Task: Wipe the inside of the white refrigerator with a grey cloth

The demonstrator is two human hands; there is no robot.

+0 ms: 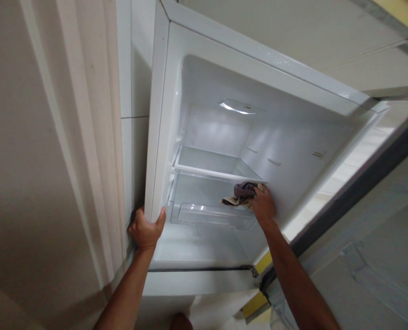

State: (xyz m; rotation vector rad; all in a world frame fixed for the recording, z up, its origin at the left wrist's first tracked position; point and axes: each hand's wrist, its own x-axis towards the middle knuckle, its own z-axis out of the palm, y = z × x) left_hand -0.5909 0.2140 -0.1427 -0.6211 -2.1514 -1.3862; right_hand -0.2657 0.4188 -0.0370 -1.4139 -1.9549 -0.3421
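Observation:
The white refrigerator point(158, 137) stands with its lit inside facing me. My left hand point(146, 227) is wrapped round its left side edge, with the thumb on the front face. Inside, my right hand point(263, 204) grips a crumpled dark grey and beige cloth point(245, 193). This cloth is just below the front edge of the upper glass shelf point(217, 161), near the right inner wall. Under it sits a clear plastic drawer point(214, 214). I cannot tell whether the cloth touches the shelf or the drawer.
The refrigerator door point(372, 256) hangs open at the right, with a clear rack on its inner side. A lamp point(240, 107) glows in the ceiling of the compartment. On the left is a pale ridged panel point(87, 114) beside a tiled wall point(135, 82).

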